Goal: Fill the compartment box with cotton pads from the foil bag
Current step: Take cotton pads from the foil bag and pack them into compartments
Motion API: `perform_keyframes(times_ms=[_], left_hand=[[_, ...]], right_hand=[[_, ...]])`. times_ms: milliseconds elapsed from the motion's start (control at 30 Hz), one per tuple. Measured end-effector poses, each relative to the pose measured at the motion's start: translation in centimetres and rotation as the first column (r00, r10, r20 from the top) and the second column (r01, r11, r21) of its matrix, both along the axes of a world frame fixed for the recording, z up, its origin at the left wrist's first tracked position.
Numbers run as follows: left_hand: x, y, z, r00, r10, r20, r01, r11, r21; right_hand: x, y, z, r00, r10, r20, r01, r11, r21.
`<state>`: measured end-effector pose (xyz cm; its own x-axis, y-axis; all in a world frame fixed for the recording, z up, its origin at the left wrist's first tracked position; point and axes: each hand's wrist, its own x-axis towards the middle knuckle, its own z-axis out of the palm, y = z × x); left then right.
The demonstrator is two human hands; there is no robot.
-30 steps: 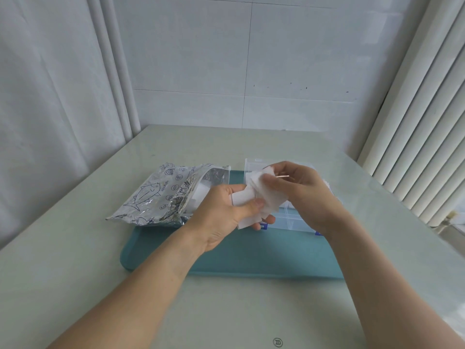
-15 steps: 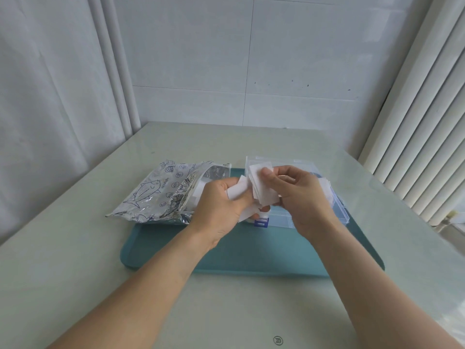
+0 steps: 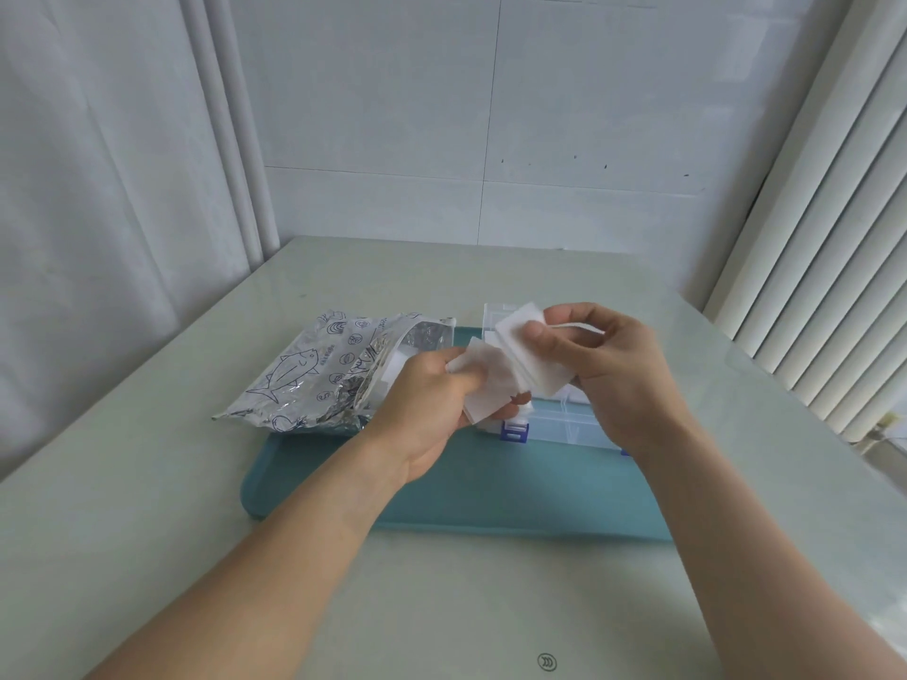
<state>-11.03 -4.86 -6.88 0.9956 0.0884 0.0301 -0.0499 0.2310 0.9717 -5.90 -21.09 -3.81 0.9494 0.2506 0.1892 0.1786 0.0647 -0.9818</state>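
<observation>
- Head view, hands: left hand (image 3: 432, 400) holds a loose sheaf of white cotton pads (image 3: 483, 385) above the near left corner of the compartment box (image 3: 564, 424), its grip curled round them. Right hand (image 3: 618, 370) pinches a small stack of pads between thumb and fingers, raised over the box.
- Head view, task items: clear compartment box with blue latch sits on the teal tray (image 3: 491, 488), largely hidden behind both hands; how full its compartments are cannot be told. Foil bag (image 3: 338, 370), mouth open toward the box, lies just left of it, partly on the tray, partly on the tabletop (image 3: 147, 532).
- Step in hand, judged: dividing a drawn batch into a portion for one compartment.
- Next move, judged: lower the right-hand stack squarely into a free compartment; pads are soft and light, so edges need aligning to avoid fanning.
</observation>
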Motion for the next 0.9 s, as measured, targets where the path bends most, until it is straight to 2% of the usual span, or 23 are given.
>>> perform_keyframes(times_ms=[100, 200, 333, 400, 500, 600, 633, 700, 800, 867, 900], left_hand=[[0.0, -0.2, 0.4, 0.989, -0.136, -0.066, 0.124, 0.979, -0.163], [0.0, 0.0, 0.4, 0.943, -0.33, -0.037, 0.311, 0.917, -0.25], [-0.1, -0.5, 0.2, 0.973, -0.233, -0.002, 0.231, 0.966, -0.12], [-0.1, -0.6, 0.1, 0.978, -0.204, 0.037, 0.207, 0.972, -0.11], [-0.2, -0.2, 0.4, 0.988, -0.154, 0.026, 0.156, 0.976, -0.149], [-0.2, 0.1, 0.6, 0.986, -0.168, 0.019, 0.169, 0.97, -0.173], [-0.2, 0.1, 0.7, 0.982, -0.185, 0.025, 0.187, 0.967, -0.176], [-0.3, -0.2, 0.8, 0.979, -0.201, 0.026, 0.202, 0.962, -0.184], [-0.3, -0.5, 0.8, 0.99, -0.143, -0.007, 0.139, 0.97, -0.199], [-0.2, -0.3, 0.7, 0.997, -0.061, -0.057, 0.049, 0.979, -0.198], [-0.2, -0.2, 0.6, 0.997, -0.027, -0.073, 0.012, 0.982, -0.191]], right_hand=[[-0.9, 1.1, -0.3, 0.999, 0.004, 0.036, -0.001, 0.997, -0.078], [-1.5, 2.2, -1.0, 0.994, -0.035, 0.105, 0.05, 0.988, -0.146], [-1.7, 2.9, -1.8, 0.965, -0.088, 0.248, 0.161, 0.944, -0.288], [-1.3, 2.8, -1.8, 0.948, -0.084, 0.308, 0.186, 0.928, -0.322], [-0.1, 1.7, -1.3, 0.952, -0.074, 0.296, 0.175, 0.926, -0.334], [0.5, 0.3, -0.8, 0.971, 0.068, 0.228, 0.053, 0.873, -0.485], [0.5, 0.1, -0.7, 0.974, 0.098, 0.204, 0.015, 0.871, -0.491], [0.4, -0.1, -0.5, 0.982, 0.067, 0.177, 0.014, 0.907, -0.421], [0.8, -0.1, -0.4, 0.977, -0.125, 0.172, 0.166, 0.953, -0.253], [0.5, 0.4, -0.4, 0.972, -0.22, 0.082, 0.229, 0.967, -0.113], [0.1, 0.9, -0.4, 0.979, -0.203, 0.002, 0.203, 0.978, -0.039]])
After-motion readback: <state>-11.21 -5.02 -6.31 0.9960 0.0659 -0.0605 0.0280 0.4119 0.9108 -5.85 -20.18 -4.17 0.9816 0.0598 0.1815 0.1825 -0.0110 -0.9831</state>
